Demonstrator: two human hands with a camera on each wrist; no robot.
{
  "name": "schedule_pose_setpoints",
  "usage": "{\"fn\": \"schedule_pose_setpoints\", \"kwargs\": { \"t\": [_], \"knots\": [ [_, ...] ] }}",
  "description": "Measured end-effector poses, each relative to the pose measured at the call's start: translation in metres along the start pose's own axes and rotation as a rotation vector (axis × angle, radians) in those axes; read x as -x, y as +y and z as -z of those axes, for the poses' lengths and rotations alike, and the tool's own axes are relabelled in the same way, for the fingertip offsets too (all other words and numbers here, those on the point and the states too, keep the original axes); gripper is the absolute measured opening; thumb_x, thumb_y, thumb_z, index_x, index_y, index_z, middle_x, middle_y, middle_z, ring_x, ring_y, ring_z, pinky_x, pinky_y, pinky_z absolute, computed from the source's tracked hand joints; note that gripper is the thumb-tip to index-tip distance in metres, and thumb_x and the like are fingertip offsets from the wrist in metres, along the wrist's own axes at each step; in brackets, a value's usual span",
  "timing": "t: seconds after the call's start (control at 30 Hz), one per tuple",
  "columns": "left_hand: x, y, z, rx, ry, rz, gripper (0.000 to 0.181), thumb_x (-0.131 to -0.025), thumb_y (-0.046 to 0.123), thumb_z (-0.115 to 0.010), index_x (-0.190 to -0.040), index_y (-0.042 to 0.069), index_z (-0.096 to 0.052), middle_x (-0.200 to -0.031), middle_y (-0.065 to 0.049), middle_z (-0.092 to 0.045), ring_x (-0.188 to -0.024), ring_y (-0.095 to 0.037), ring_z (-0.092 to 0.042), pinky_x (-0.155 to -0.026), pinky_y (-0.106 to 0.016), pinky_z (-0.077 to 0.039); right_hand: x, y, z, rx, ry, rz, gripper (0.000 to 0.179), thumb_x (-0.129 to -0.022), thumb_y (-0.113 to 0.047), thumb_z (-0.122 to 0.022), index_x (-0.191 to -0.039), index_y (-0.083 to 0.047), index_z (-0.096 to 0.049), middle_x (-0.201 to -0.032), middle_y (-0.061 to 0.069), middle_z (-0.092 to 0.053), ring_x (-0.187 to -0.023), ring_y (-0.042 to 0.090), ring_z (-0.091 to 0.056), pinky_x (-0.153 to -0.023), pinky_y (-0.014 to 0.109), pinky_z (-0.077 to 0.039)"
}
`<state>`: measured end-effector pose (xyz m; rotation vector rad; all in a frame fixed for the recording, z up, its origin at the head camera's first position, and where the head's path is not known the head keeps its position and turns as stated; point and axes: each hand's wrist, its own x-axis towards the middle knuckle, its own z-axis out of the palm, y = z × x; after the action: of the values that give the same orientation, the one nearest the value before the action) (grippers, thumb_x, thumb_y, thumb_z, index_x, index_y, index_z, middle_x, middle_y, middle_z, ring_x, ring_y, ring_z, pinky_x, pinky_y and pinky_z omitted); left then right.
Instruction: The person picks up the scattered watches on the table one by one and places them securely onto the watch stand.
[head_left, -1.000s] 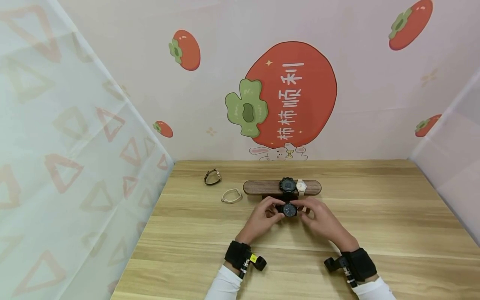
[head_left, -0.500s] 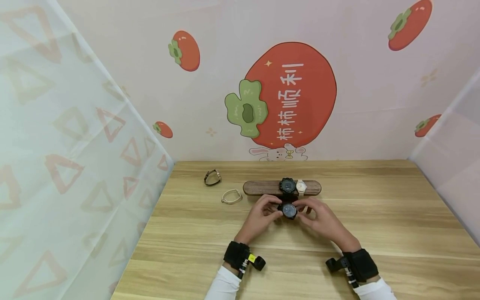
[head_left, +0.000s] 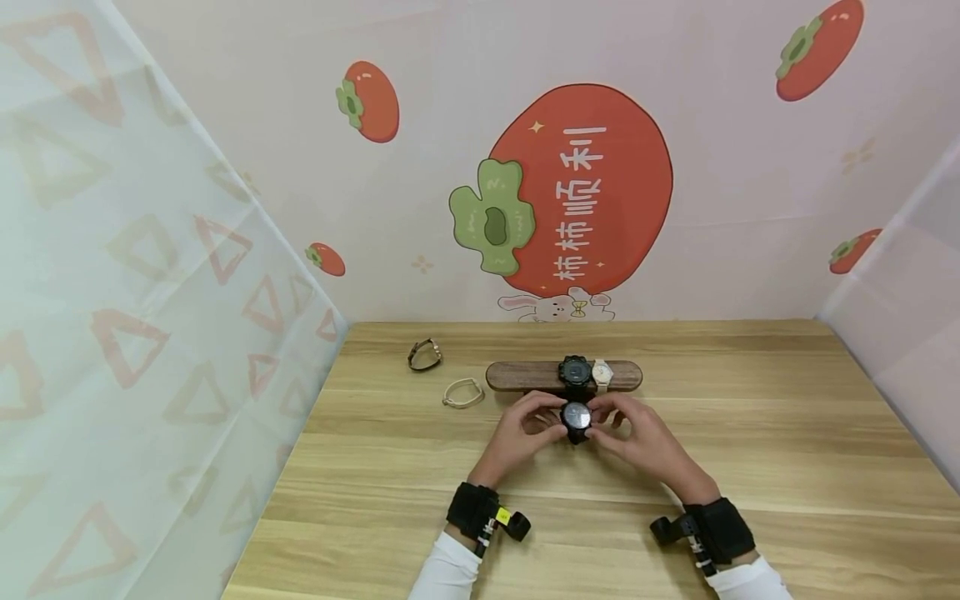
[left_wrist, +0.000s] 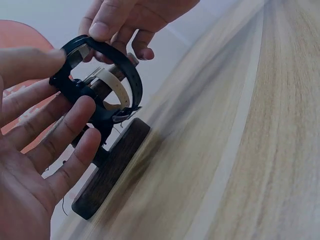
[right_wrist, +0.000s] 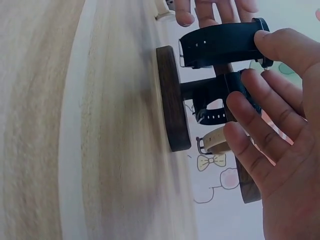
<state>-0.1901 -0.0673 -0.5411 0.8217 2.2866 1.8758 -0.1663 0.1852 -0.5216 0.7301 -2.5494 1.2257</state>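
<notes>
A black watch [head_left: 577, 416] with a round, glossy face is held in front of the watch stand, apart from it. My left hand [head_left: 521, 431] pinches one side of it. The other side is pinched by my right hand [head_left: 637, 433]. In the left wrist view its black strap [left_wrist: 134, 82] forms a loop; in the right wrist view the strap [right_wrist: 220, 45] shows its holes. Behind it, the wooden stand [head_left: 517, 376] carries another black watch [head_left: 575, 370] and a cream-strapped watch [head_left: 602, 374] side by side on its bar.
On the table [head_left: 390, 467], left of the stand, lie a dark-strapped watch [head_left: 425, 356] and a pale, thin watch or bracelet [head_left: 462, 393]. The stand's dark wooden base [right_wrist: 173, 100] rests on the table. A patterned backdrop [head_left: 420, 192] rises behind.
The watch between my hands has turned: its face now catches the light, and its strap end points toward me. Both hands have shifted only slightly.
</notes>
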Motion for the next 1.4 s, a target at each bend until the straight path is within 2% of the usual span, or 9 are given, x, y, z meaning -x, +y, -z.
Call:
{"fn": "schedule_pose_setpoints", "kwargs": {
  "t": [0.17, 0.33, 0.43, 0.67, 0.93, 1.23, 1.4],
  "knots": [
    [-0.0004, 0.0008, -0.0022, -0.056, -0.022, -0.022, 0.050, -0.093, 0.014, -0.085, -0.140, 0.014, -0.067, -0.133, -0.009, -0.065, -0.106, -0.021, -0.071, -0.092, -0.029, -0.063, -0.0003, 0.0008, -0.0015, 0.037, 0.017, 0.063, 0.053, -0.087, -0.011, -0.090, -0.135, -0.014, -0.069, -0.126, 0.005, -0.071, -0.098, 0.021, -0.069, -0.078, 0.031, -0.061],
    [-0.0009, 0.0026, -0.0039, -0.084, -0.029, -0.020, 0.052, -0.093, 0.017, -0.085, -0.142, 0.015, -0.066, -0.135, -0.008, -0.066, -0.106, -0.018, -0.071, -0.092, -0.029, -0.062, 0.0000, -0.0005, -0.0019, 0.057, 0.018, 0.127, 0.057, -0.087, -0.012, -0.090, -0.139, -0.015, -0.069, -0.139, 0.010, -0.067, -0.110, 0.021, -0.067, -0.081, 0.033, -0.061],
    [-0.0011, 0.0026, -0.0040, -0.101, -0.035, -0.027, 0.052, -0.094, 0.016, -0.084, -0.143, 0.016, -0.066, -0.137, -0.008, -0.066, -0.106, -0.019, -0.071, -0.091, -0.029, -0.063, 0.0004, -0.0017, -0.0016, 0.052, 0.009, 0.118, 0.056, -0.087, -0.013, -0.090, -0.139, -0.016, -0.069, -0.140, 0.010, -0.066, -0.113, 0.020, -0.066, -0.082, 0.033, -0.061],
    [-0.0015, 0.0035, -0.0040, -0.134, -0.056, -0.031, 0.052, -0.096, 0.016, -0.082, -0.146, 0.015, -0.065, -0.142, -0.008, -0.065, -0.108, -0.026, -0.071, -0.093, -0.032, -0.063, 0.0008, -0.0042, -0.0013, 0.062, -0.006, 0.086, 0.056, -0.088, -0.016, -0.090, -0.140, -0.015, -0.068, -0.140, 0.013, -0.066, -0.102, 0.025, -0.069, -0.081, 0.041, -0.062],
    [-0.0015, 0.0035, -0.0051, -0.127, -0.064, -0.025, 0.053, -0.097, 0.016, -0.081, -0.147, 0.015, -0.064, -0.143, -0.008, -0.064, -0.110, -0.029, -0.071, -0.094, -0.037, -0.064, 0.0019, -0.0068, -0.0003, 0.073, -0.003, 0.085, 0.054, -0.088, -0.016, -0.090, -0.138, -0.015, -0.069, -0.137, 0.011, -0.067, -0.102, 0.025, -0.069, -0.080, 0.040, -0.062],
    [-0.0014, 0.0059, -0.0066, -0.134, -0.069, -0.001, 0.054, -0.097, 0.015, -0.082, -0.148, 0.016, -0.064, -0.143, -0.006, -0.064, -0.110, -0.027, -0.072, -0.093, -0.033, -0.063, 0.0018, -0.0056, -0.0005, 0.082, 0.011, 0.113, 0.054, -0.086, -0.014, -0.091, -0.136, -0.013, -0.070, -0.134, 0.012, -0.069, -0.104, 0.024, -0.069, -0.079, 0.039, -0.063],
    [-0.0017, 0.0095, -0.0084, -0.132, -0.062, 0.003, 0.056, -0.096, 0.014, -0.082, -0.149, 0.016, -0.063, -0.142, -0.006, -0.064, -0.110, -0.027, -0.072, -0.093, -0.036, -0.063, 0.0022, -0.0053, 0.0007, 0.074, 0.012, 0.113, 0.054, -0.087, -0.012, -0.090, -0.136, -0.012, -0.069, -0.135, 0.013, -0.069, -0.106, 0.025, -0.070, -0.079, 0.040, -0.064]
  ]
}}
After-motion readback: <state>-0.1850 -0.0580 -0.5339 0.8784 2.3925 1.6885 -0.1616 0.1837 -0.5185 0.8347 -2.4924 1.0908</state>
